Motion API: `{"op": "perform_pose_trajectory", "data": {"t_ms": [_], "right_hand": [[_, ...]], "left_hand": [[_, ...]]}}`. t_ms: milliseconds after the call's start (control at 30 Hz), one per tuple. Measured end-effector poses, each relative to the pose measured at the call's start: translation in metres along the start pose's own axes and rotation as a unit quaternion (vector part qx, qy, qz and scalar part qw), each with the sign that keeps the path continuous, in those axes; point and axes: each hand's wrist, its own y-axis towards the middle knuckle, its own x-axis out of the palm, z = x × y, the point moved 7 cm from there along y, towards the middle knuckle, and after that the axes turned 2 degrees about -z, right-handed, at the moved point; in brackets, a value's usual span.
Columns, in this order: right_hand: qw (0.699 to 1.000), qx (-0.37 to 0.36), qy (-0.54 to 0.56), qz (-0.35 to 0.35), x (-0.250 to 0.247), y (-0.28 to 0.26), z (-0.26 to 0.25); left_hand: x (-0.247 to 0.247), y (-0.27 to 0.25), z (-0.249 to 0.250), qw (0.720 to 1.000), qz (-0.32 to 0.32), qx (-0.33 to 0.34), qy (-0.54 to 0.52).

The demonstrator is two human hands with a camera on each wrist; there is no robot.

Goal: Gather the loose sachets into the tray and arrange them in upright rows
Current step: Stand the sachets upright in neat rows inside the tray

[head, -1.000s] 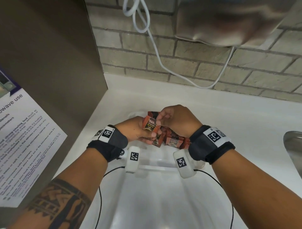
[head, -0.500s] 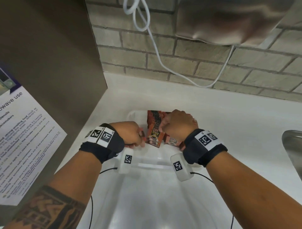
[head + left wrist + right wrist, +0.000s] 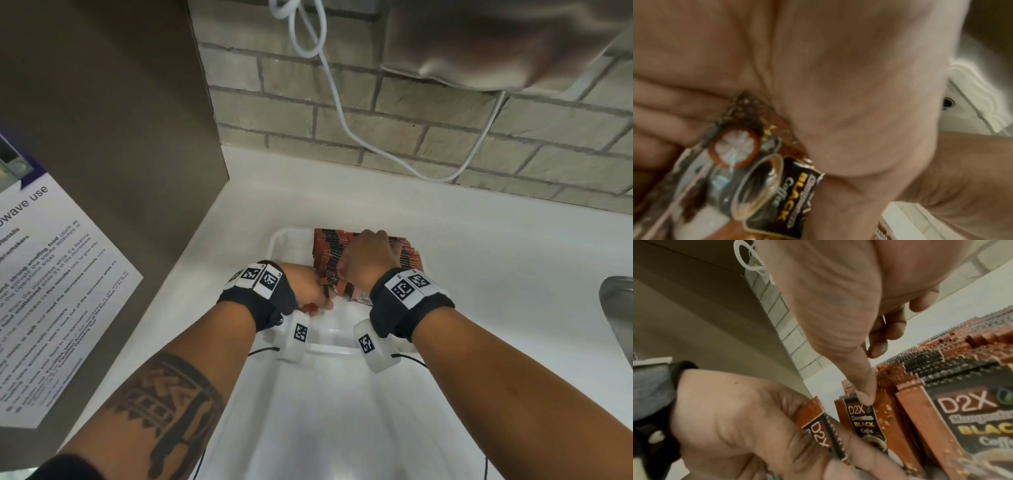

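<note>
Two hands are in view: the left hand [image 3: 310,291] at the centre of the head view, the right hand [image 3: 368,257] just right of it. One white tray [image 3: 281,240] sits mid-frame. The upright sachets [image 3: 327,250] in it are packed too tightly to count; they form at least two rows side by side. The left hand grips at least one loose sachet [image 3: 818,423], lower centre of the right wrist view; whether more lie behind it cannot be told. One white cable [image 3: 342,113] hangs at the upper centre. One printed notice [image 3: 51,274] fills the left edge. Each wrist carries one black band, two in all.
</note>
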Motion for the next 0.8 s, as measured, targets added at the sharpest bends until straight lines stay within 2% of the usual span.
{"op": "perform_pose_trajectory", "data": {"t_ms": [133,367,600,800], "right_hand": [[1.0,-0.011,0.016,0.016,-0.003,0.002,0.002],[0.998,-0.033,0.039,0.038,-0.007,-0.002,0.005],[0.996,-0.042,0.066,0.037,-0.007,-0.004,0.008],[0.987,-0.048,0.145,0.049,-0.015,-0.013,0.025]], "left_hand": [[0.0,0.006,0.0,0.998,0.015,0.0,-0.056],[-0.002,0.007,0.008,0.996,0.035,0.012,-0.086],[-0.002,0.006,0.008,0.997,0.034,0.002,-0.07],[-0.002,0.002,0.01,0.995,0.042,0.017,-0.084]]}}
